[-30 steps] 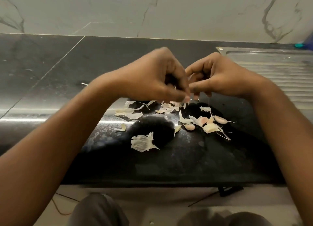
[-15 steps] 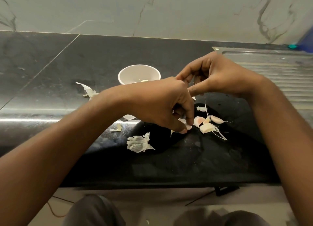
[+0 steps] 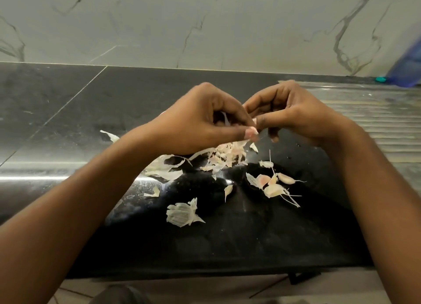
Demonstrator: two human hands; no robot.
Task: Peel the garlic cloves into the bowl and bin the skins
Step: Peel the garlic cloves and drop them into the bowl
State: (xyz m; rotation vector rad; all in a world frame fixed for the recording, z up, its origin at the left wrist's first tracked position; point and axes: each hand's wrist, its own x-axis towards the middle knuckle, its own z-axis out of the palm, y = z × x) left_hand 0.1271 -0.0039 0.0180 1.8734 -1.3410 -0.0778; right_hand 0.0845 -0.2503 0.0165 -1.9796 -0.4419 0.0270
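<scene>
Both hands are hovering just above the skin pile (image 3: 224, 155) on the black counter (image 3: 227, 240). I'm seeing the left hand (image 3: 200, 123) and right hand (image 3: 298, 114) curling their fingers in, pinching one garlic clove (image 3: 251, 132) between the tips — it's mostly hidden. Unpeeled cloves (image 3: 273, 186) are lying just right of the pile and nearer me, and a large husk (image 3: 182, 213) is lying nearer still.
</scene>
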